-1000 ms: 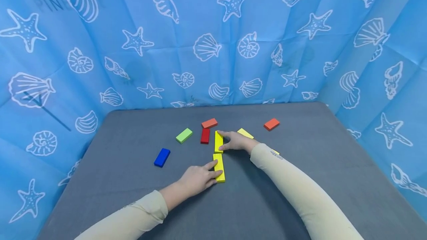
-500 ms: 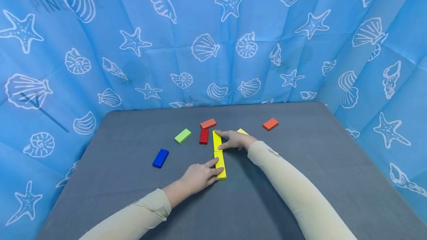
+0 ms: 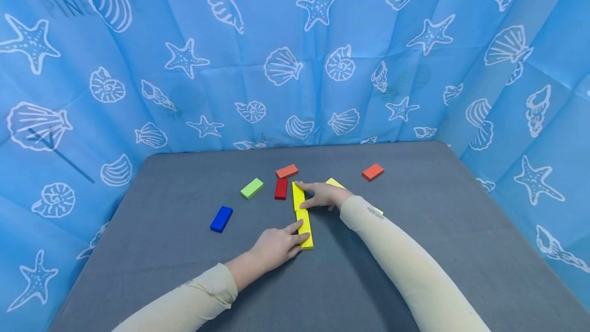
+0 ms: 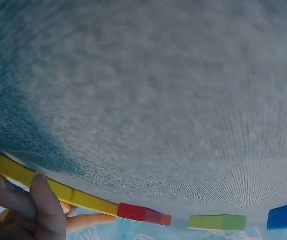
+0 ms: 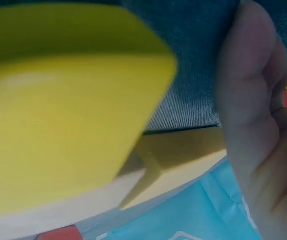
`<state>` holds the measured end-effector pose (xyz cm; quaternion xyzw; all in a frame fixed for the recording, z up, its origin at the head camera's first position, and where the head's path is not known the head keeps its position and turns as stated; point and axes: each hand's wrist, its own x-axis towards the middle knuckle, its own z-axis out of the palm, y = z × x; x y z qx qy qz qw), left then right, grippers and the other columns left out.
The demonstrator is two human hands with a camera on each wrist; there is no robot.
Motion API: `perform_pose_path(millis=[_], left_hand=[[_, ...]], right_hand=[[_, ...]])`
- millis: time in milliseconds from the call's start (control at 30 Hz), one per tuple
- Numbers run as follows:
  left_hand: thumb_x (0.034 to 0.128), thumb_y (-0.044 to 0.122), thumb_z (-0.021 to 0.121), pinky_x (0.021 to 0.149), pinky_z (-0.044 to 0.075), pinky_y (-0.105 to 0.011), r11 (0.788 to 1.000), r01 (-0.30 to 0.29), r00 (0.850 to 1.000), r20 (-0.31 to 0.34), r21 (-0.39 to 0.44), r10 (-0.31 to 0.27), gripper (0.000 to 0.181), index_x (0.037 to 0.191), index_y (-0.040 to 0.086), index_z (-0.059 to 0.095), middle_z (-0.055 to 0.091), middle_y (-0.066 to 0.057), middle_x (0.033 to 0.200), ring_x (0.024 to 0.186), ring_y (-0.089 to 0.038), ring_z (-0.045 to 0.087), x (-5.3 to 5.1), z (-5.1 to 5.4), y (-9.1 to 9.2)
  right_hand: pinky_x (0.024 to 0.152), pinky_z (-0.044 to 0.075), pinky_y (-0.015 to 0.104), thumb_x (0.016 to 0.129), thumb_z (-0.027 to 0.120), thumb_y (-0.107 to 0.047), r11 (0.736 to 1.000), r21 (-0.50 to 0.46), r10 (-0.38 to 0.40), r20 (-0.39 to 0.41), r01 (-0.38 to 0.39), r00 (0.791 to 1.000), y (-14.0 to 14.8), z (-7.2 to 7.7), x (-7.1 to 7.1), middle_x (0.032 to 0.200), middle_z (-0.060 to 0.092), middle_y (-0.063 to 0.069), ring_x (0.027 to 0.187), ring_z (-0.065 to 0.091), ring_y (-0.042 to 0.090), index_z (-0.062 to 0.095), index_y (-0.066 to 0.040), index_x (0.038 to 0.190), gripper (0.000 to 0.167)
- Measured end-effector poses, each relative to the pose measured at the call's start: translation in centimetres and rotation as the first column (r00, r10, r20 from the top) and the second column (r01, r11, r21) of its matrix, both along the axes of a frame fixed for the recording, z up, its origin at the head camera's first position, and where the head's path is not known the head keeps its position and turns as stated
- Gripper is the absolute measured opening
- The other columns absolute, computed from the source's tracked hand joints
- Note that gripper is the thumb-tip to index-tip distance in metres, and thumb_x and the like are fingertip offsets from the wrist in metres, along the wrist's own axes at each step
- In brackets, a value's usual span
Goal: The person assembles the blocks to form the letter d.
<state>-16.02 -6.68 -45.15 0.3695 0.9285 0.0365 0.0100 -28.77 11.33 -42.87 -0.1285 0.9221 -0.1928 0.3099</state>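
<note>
Since a second ago the near yellow block has slid slightly rightward, and its end now meets the far yellow block. The right hand pinches the far yellow block lengthwise between thumb and finger; the left hand lays spread fingers over the near one, gripping or only pressing, I cannot tell. Both sleeved forearms angle inward over the table, the right reaching farther. Around lie one blue block, one green block, one red block, two orange blocks and, partly hidden by the right arm, more yellow.
</note>
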Motion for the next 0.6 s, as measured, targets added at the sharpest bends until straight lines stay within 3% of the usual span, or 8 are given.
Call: perform_pose_path(millis=[300,600], left_hand=[[0.0935,0.031,0.066,0.065,0.052,-0.022,1.000,-0.017,1.000,0.022,0.017,0.017,0.040,0.133,0.025,0.062,0.051,-0.004,0.144,0.083,-0.013,0.070,0.04,-0.16,0.02],[0.0952,0.035,0.063,0.064,0.052,-0.023,0.999,-0.008,0.999,0.050,0.046,0.005,0.042,0.135,0.021,0.060,0.050,-0.007,0.144,0.080,-0.013,0.068,-0.27,0.06,-0.19]], right_hand=[[0.059,0.052,0.032,0.090,0.066,-0.044,1.000,0.007,0.004,0.001,-0.004,1.000,0.06,0.03,-0.01,0.159,0.023,0.008,0.111,0.050,0.028,0.021,-0.037,0.155,0.079],[0.061,0.053,0.031,0.090,0.067,-0.044,0.999,-0.033,0.002,0.012,-0.002,1.000,0.36,0.26,0.18,0.159,0.023,0.009,0.109,0.049,0.028,0.020,-0.036,0.155,0.081]])
